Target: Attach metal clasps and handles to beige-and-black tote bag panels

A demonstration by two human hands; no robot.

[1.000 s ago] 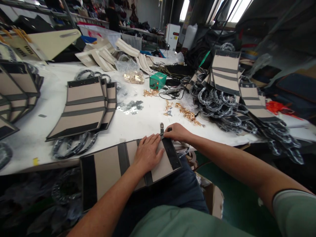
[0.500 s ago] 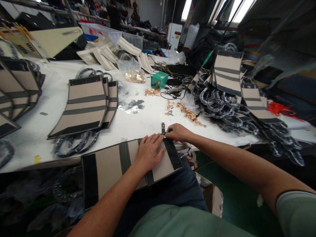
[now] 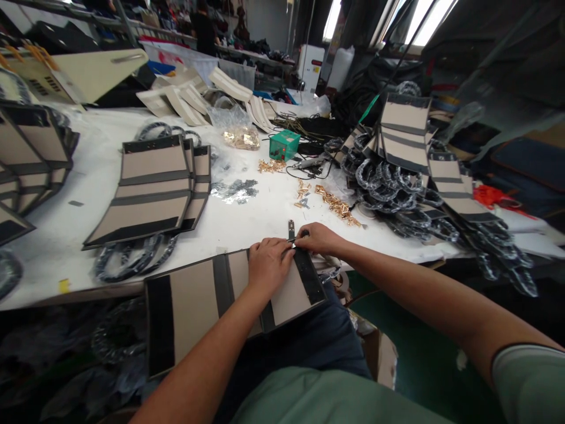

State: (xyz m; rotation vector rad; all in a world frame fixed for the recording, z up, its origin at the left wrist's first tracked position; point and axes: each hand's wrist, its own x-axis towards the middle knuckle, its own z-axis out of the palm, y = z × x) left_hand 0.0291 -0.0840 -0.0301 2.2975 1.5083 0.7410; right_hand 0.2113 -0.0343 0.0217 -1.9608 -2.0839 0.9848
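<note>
One beige-and-black bag panel point(image 3: 198, 303) across lap and worktop point(image 3: 247, 221) edge; left hand point(image 3: 267, 265) curled on it, right hand point(image 3: 318, 238) fingers pinching one small strap point(image 3: 291, 228). Two stacked panels point(image 3: 152, 185) beyond.

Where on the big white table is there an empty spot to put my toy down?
Bare white table shows between the stacked bag panels and the gold clips, just beyond the hands, left hand and right hand. Another strip lies left of that stack. The right side is crowded with black handles and more panels.
</note>
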